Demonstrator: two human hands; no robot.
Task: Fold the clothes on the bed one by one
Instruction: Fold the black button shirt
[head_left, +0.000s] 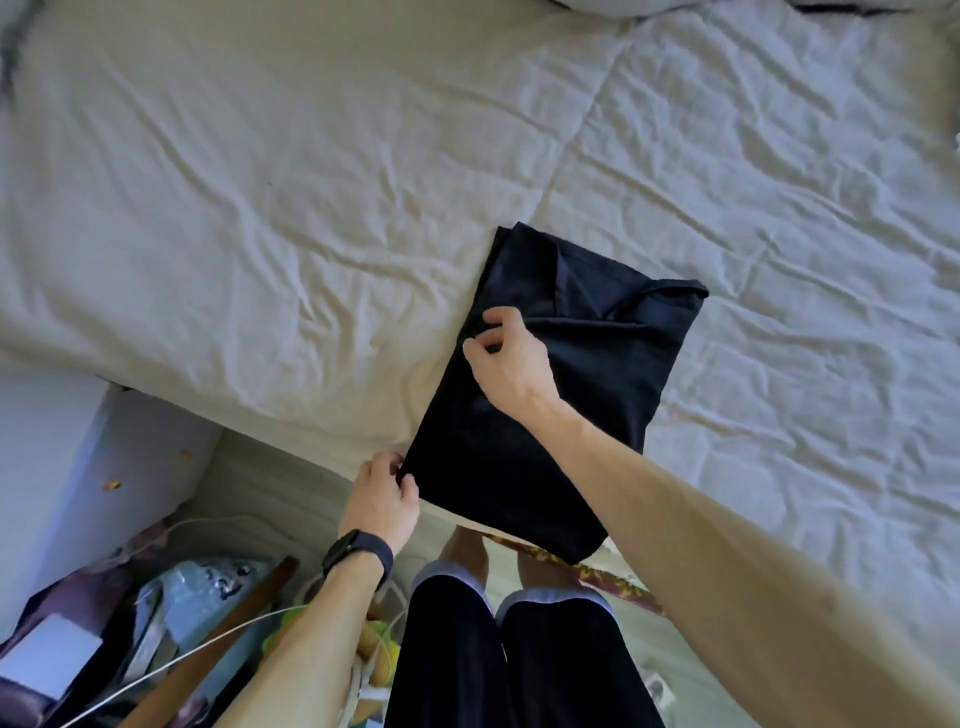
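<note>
1 head-worn wide-angle view, looking steeply down over bed (311, 208) edge, close above hands.

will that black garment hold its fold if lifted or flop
Likely floppy: the black garment looks thin and its near end droops over the bed edge. Probably light: left hand and right hand merely pinch it.

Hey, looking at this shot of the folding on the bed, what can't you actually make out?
1. Head view: what kind of garment this is; it is dark, folded over itself and partly covered by the right hand.
2. Head view: fingertips of the left hand, curled out of sight at the garment's corner.
3. Head view: grey bundle, cut off by the top edge.
4. Head view: floor clutter, blurred, cut off lower left.
</note>
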